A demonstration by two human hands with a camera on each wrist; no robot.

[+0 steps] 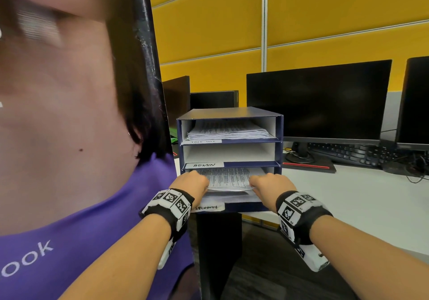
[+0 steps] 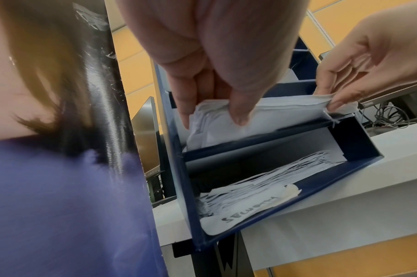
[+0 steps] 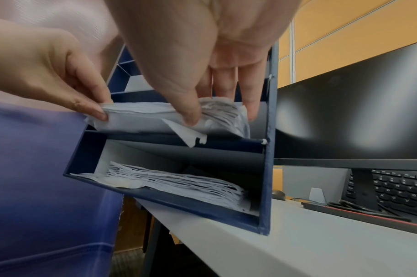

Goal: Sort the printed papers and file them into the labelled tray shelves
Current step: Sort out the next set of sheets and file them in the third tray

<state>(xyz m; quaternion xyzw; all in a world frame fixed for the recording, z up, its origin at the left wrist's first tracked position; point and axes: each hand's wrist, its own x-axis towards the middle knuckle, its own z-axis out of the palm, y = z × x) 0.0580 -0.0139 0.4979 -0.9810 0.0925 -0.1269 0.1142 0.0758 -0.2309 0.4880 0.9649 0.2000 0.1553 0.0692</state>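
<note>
A dark blue tray shelf unit (image 1: 279, 137) stands at the edge of a white desk. Its top shelf holds a paper stack (image 1: 227, 130). The shelf above the ADMIN label (image 1: 204, 165) looks bare. Both hands hold a stack of printed papers (image 1: 228, 179) at the mouth of the shelf under that label. My left hand (image 1: 197, 183) pinches its left front corner, thumb underneath (image 2: 238, 114). My right hand (image 1: 261, 183) pinches the right front corner, thumb below (image 3: 191, 116). The bottom shelf, with a handwritten label (image 2: 247, 208), holds another stack (image 3: 179, 184).
A person in a purple shirt (image 1: 69, 241) stands very close on the left, beside a black post (image 1: 151, 44). Two dark monitors (image 1: 318, 100), a keyboard (image 1: 362, 153) and cables sit on the white desk (image 1: 348, 195) to the right. Yellow partition panels stand behind.
</note>
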